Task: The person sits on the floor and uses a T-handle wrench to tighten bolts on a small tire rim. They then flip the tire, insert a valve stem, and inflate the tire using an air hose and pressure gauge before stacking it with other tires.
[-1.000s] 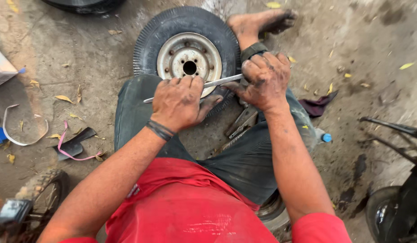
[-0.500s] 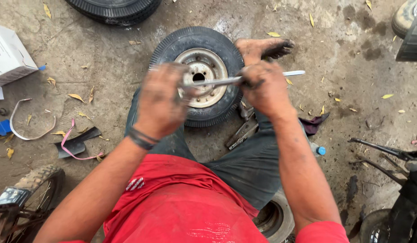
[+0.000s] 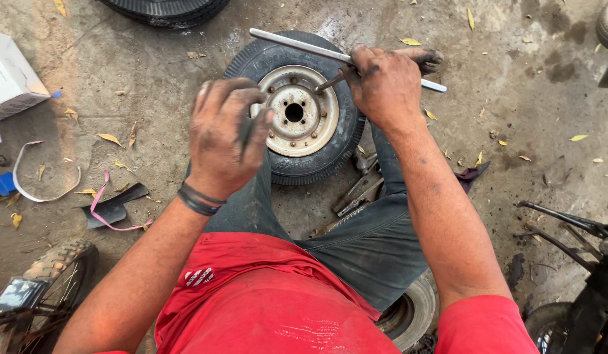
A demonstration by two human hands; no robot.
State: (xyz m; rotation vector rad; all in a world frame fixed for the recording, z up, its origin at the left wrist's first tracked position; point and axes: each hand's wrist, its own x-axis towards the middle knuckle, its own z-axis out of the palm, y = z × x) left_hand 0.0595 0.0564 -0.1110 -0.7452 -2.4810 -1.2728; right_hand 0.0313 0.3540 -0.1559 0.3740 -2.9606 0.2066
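Tyre [image 3: 343,141] sits fully on its rim [image 3: 295,111] at upper centre — right hand [image 3: 383,82] fisted around the tyre lever [image 3: 297,42], left hand [image 3: 225,134] empty, fingers curled loosely — prying apparently just beginning.

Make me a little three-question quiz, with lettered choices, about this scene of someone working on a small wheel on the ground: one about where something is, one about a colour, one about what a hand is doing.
1. Where does the small wheel lie?
A. On a workbench
B. Flat on the ground in front of the person
C. Hung on a wall

2. What colour is the person's shirt?
A. Red
B. Green
C. White

3. What is the right hand doing?
A. Resting open on the knee
B. Holding a white box
C. Gripping a long metal bar over the wheel

Answers:
1 B, the tyre lies on its side on the dirty floor by the person's legs.
2 A, the shirt is red at chest and sleeve.
3 C, its fingers close round the bar, while the left hand hovers free, holding nothing.
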